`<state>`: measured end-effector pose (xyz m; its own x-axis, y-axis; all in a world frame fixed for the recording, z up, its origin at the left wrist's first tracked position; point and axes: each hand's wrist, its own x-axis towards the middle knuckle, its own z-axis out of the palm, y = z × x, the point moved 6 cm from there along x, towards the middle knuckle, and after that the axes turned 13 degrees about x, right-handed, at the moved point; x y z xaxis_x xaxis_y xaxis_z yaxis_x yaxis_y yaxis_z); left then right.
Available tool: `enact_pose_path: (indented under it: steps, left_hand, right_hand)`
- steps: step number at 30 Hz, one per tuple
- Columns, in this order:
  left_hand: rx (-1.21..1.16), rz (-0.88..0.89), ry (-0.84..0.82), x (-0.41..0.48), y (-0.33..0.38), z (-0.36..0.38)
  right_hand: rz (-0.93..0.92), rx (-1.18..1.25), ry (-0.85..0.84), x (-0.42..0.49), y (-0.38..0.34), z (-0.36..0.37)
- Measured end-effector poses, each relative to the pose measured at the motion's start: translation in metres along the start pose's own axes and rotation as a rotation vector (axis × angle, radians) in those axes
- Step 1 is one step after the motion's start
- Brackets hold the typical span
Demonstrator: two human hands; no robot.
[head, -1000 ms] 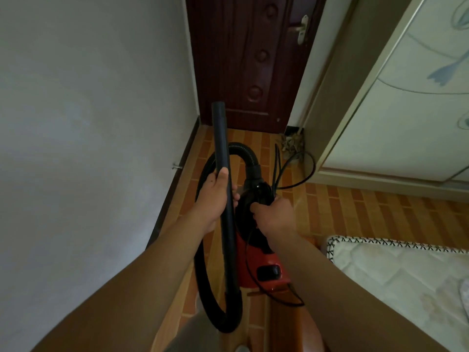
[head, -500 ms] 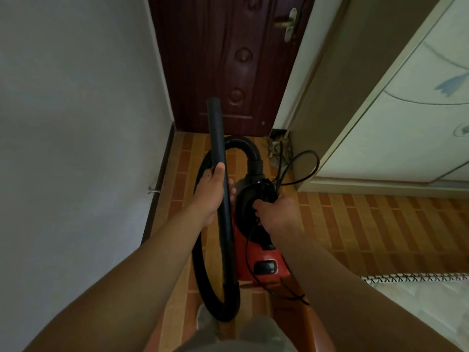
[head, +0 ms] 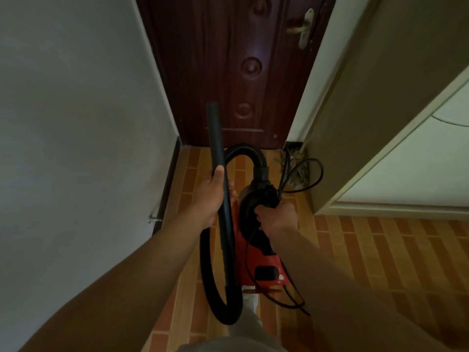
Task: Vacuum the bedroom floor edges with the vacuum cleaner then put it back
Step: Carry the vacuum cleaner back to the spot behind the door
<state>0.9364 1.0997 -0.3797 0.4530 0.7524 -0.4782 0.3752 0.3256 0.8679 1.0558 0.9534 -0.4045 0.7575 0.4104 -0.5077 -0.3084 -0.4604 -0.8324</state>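
Your left hand [head: 212,196] grips the wand [head: 216,138], right hand [head: 276,217] clutches vacuum cleaner [head: 265,262] handle plus cord [head: 282,181]; dangling loop may snag your feet.

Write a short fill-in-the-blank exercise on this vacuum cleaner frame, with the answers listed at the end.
1. The body of the vacuum cleaner is ____ in colour.
2. The left hand grips the rigid black tube, and the ribbed ____ joined to it loops down below that hand.
3. The right hand grips the vacuum cleaner's top together with a bundled ____.
4. The dark wooden door ahead is ____.
Missing words: red; hose; cord; closed.
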Motion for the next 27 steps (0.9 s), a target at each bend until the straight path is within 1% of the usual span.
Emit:
enact_pose_path:
  steps: [8,16,20,22,27]
  left_hand:
    - [0.032,0.029,0.071,0.107,0.055,0.006]
    - [0.045,0.022,0.105,0.221,0.095,-0.002]
    - [0.038,-0.059,0.035,0.29,0.103,-0.006]
    - [0.053,-0.068,-0.006,0.32,0.111,-0.006]
    - [0.157,-0.076,0.031,0.391,0.121,-0.008]
  right_hand:
    - [-0.018,-0.043,-0.052,0.098,-0.068,0.03]
    - [0.074,-0.034,-0.033,0.198,-0.112,0.081]
    - [0.103,-0.038,-0.014,0.245,-0.136,0.108]
    - [0.105,-0.039,-0.015,0.265,-0.148,0.117]
    - [0.148,-0.07,-0.045,0.324,-0.163,0.14]
